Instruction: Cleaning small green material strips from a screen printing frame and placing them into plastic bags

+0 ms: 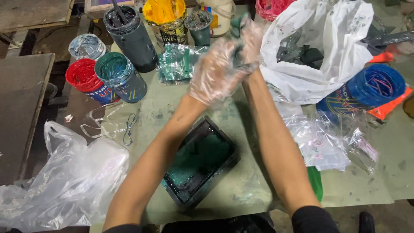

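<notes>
- The left hand [214,71], in a thin clear plastic glove, is raised above the surface [172,108], its fingers curled closed against the right hand.
- The right hand [248,41], also gloved, is clenched around a green-stained wad [237,26]; whether the wad is rag or loose glove plastic I cannot tell, as the frame is blurred there.
- The two hands touch, the right slightly farther from the body and higher than the left.
- Directly below the forearms lies a black tray [200,162] smeared with green ink, its long axis running diagonally from near-left to far-right; the left arm crosses nearer to it.
- Beyond the hands stand open ink tubs: a green tub [120,75], a red tub [86,80], a black tub [129,36] and a yellow tub [166,17].
- To the right sit a white plastic bag [319,47] and a blue tub [371,88] lying on its side.
</notes>
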